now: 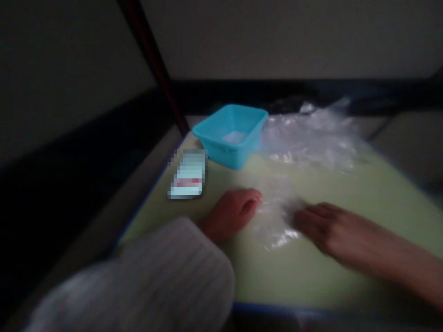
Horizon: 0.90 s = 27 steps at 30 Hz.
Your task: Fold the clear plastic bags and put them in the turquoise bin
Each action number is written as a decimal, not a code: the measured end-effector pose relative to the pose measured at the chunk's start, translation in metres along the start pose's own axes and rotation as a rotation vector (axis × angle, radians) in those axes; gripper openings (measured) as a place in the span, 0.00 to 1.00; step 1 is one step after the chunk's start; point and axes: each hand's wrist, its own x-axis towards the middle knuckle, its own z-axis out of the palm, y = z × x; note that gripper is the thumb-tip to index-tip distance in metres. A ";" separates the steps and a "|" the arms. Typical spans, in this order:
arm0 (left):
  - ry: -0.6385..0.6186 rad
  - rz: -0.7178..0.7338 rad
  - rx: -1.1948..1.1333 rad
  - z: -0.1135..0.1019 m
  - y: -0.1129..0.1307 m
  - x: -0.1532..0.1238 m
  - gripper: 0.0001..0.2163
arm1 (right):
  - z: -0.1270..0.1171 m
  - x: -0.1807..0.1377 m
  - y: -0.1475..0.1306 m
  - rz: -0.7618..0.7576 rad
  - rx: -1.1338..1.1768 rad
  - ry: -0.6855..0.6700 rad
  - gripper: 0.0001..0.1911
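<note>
A small clear plastic bag [277,230] lies on the pale yellow-green tabletop [277,281], between my two hands. My left hand [233,213] is closed, its thumb and finger pinched at the bag's left edge. Across from it, my right hand [323,226] has its fingers bunched together at the bag's right edge; motion smears the fingertips. Whatever the bag contains, if anything, cannot be made out. Beyond my hands stands a turquoise plastic basin [224,154] with a whitish item [234,137] in it.
A crumpled heap of clear plastic [311,138] lies at the back right, against the basin. On the left, a pixelated pale object [188,175], perhaps a phone, rests near the table edge. A dark reddish pole [155,64] rises behind the far left corner.
</note>
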 end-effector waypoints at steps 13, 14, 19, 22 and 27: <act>-0.044 -0.049 -0.010 -0.001 0.000 0.000 0.08 | -0.003 0.003 0.023 -0.191 -0.092 0.163 0.11; -0.039 -0.053 -0.016 -0.001 0.000 0.000 0.08 | -0.002 0.003 0.026 -0.206 -0.080 0.184 0.12; -0.026 -0.036 -0.032 0.000 0.000 0.000 0.08 | 0.009 -0.001 0.036 -0.194 -0.013 0.188 0.13; -0.023 -0.029 -0.036 -0.001 0.000 -0.001 0.08 | 0.010 -0.003 0.038 -0.167 0.036 0.200 0.12; -0.037 -0.040 -0.035 -0.001 0.000 -0.001 0.08 | -0.002 -0.005 0.038 -0.119 0.093 0.218 0.12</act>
